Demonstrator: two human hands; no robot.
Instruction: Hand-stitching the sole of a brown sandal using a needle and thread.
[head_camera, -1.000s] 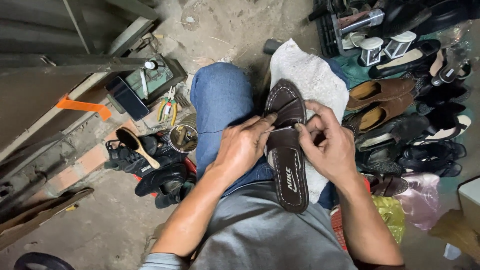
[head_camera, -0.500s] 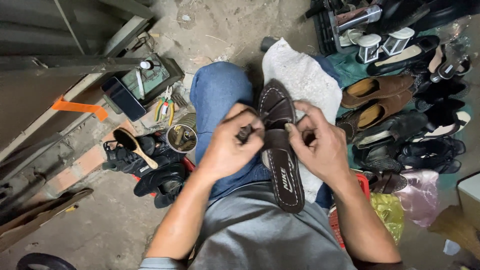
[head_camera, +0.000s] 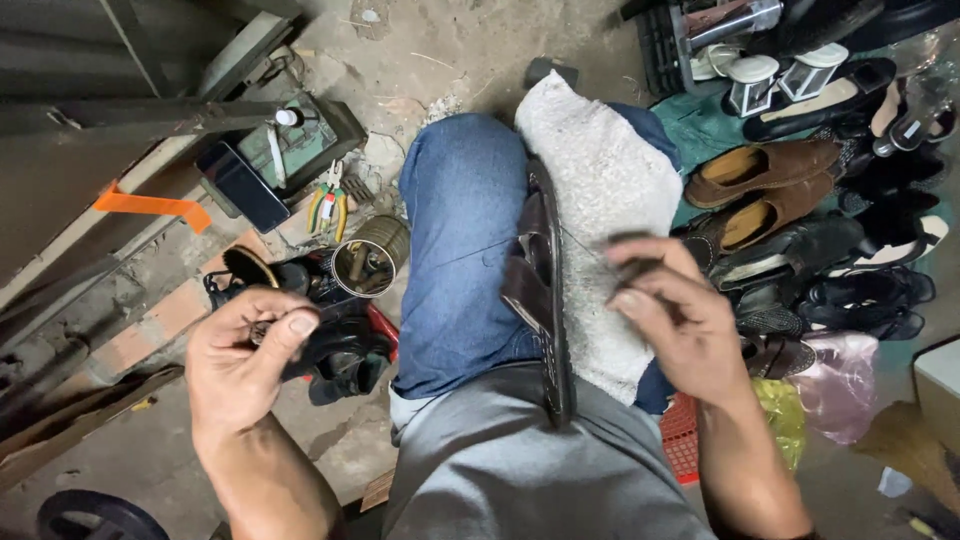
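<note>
Dirt floor (head_camera: 440, 60) workshop: sandal (head_camera: 540, 300) wedged on edge between the knees over a white cloth (head_camera: 600, 180), left hand (head_camera: 245, 365) pinching a small tool, right hand (head_camera: 670, 320) closed, pulling thread taut.

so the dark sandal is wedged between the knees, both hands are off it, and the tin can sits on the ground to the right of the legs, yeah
Not quite: the tin can sits to the left of the legs, beside the pliers, as the head view shows. The rest holds: the dark sandal stands on edge between the knees, and the left hand and right hand are both off it.
</note>
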